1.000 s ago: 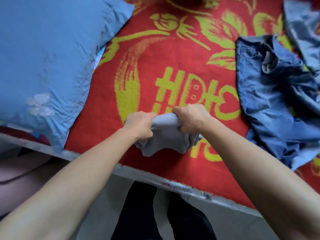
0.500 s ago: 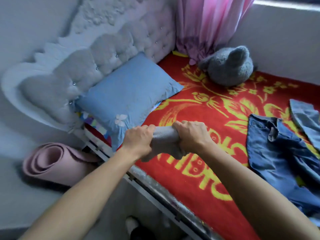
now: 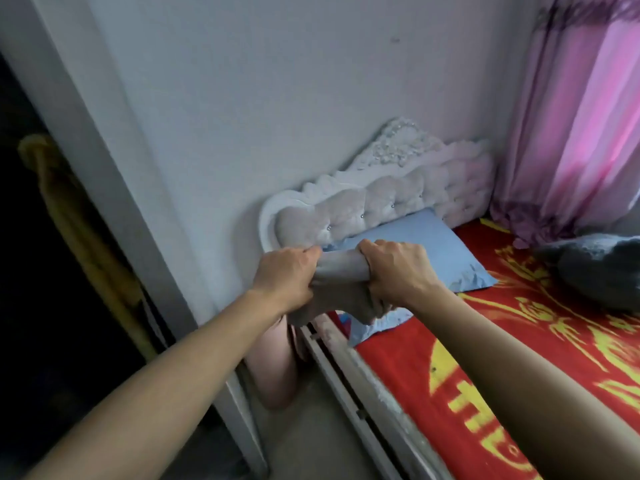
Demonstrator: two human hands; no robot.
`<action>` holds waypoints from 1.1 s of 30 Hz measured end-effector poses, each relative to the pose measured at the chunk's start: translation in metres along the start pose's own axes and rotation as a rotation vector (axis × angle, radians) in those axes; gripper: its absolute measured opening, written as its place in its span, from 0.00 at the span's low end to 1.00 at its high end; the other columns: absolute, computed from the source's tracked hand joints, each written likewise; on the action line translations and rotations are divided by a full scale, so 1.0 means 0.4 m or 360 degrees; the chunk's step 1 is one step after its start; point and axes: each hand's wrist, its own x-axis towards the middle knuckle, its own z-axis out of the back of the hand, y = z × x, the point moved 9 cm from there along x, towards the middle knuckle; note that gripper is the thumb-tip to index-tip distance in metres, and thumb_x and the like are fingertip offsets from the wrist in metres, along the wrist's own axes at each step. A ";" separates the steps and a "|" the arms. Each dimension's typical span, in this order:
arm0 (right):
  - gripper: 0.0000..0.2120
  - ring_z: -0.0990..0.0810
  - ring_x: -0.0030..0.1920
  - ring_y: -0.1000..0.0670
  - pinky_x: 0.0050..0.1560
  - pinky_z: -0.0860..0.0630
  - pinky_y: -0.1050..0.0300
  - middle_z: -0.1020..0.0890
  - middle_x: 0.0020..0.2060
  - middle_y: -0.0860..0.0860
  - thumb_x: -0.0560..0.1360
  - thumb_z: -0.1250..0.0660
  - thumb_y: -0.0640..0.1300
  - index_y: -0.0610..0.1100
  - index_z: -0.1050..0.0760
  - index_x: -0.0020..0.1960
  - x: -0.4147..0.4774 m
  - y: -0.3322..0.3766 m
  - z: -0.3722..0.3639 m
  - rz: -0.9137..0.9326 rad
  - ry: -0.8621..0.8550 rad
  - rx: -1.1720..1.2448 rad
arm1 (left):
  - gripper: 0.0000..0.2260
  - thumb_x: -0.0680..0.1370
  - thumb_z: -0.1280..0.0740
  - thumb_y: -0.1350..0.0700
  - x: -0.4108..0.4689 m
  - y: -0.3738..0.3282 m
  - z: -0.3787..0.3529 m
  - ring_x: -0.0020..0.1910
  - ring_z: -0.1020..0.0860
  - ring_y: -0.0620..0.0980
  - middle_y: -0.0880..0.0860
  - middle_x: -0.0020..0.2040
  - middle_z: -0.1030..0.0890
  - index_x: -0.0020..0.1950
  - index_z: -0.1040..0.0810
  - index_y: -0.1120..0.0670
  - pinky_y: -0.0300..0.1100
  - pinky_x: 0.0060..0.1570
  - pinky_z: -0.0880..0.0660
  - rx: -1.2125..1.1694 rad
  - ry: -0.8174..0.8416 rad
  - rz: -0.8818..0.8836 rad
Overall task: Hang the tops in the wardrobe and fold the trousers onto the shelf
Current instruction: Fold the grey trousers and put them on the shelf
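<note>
A folded grey garment [image 3: 341, 271] hangs in the air between my two hands, in front of the bed's headboard. My left hand [image 3: 285, 275] grips its left end with curled fingers. My right hand [image 3: 398, 271] grips its right end the same way. The lower part of the cloth droops below my fists. At the far left stands the dark opening of the wardrobe [image 3: 41, 271], with a yellow garment [image 3: 83, 237] hanging inside it. The wardrobe's pale frame [image 3: 114, 188] runs diagonally down the left side.
The bed with a red and yellow cover [image 3: 519, 393] fills the lower right. On it lie a blue pillow [image 3: 446, 254] and a grey plush toy [image 3: 599, 275]. A tufted headboard [image 3: 381, 202], a pink curtain [image 3: 575, 133] and a rolled pink mat [image 3: 277, 368] on the floor are nearby.
My view has swung left and up, away from the bed toward the wardrobe. Both hands have lifted the grey garment off the bed cover and carried it leftward. The jeans have left the view.
</note>
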 end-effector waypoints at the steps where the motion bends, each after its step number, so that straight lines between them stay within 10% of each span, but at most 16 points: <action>1: 0.20 0.19 0.52 0.44 0.42 0.29 0.52 0.20 0.50 0.51 0.67 0.32 0.49 0.52 0.30 0.58 0.012 0.076 0.032 0.0041 -0.0029 0.0001 | 0.19 0.68 0.32 0.53 -0.050 0.064 0.034 0.52 0.20 0.56 0.50 0.52 0.19 0.58 0.28 0.48 0.47 0.42 0.26 0.0005 -0.0025 0.0034; 17: 0.19 0.18 0.46 0.44 0.39 0.26 0.53 0.19 0.46 0.52 0.70 0.32 0.52 0.53 0.31 0.59 0.132 1.273 0.587 0.0882 -0.0581 0.0089 | 0.25 0.63 0.28 0.57 -0.866 0.933 0.634 0.52 0.21 0.56 0.51 0.52 0.20 0.58 0.29 0.49 0.46 0.40 0.29 0.0499 -0.0179 0.0863; 33: 0.23 0.21 0.48 0.41 0.44 0.33 0.50 0.20 0.50 0.45 0.72 0.30 0.51 0.49 0.30 0.65 0.492 1.458 1.295 0.0969 -0.1767 0.0106 | 0.21 0.71 0.28 0.54 -0.772 1.257 1.328 0.47 0.23 0.59 0.57 0.51 0.23 0.61 0.30 0.52 0.51 0.42 0.31 0.1351 -0.1249 0.0938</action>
